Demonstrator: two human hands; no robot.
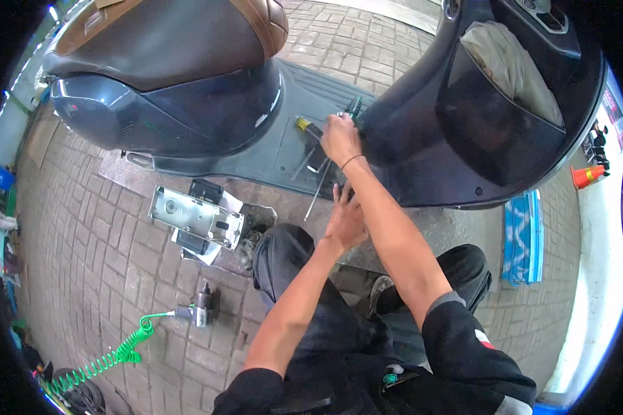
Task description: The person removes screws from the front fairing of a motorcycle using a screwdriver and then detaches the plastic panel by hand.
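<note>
A scooter's grey footboard [256, 149] lies in front of me, with several hand tools on it. Up there my right hand [340, 140] has its fingers curled beside a green-handled tool [354, 106]; what they close on is hidden. Just left of it is a screwdriver with a yellow and black handle [309, 128]. A thin metal rod [316, 194] slants past the footboard's near edge. My left hand [346, 225] is lower, at that edge beneath my right forearm, its visible fingers stretched out and apart. Part of it is covered by the forearm.
Left of my knee, a silver metal cover [197, 216] rests on dark parts. An impact wrench [199, 307] with a coiled green air hose [128, 348] lies on the brick paving. A blue box [522, 238] stands right, beyond it an orange cone [587, 176]. The scooter's brown seat [169, 41] rises at left.
</note>
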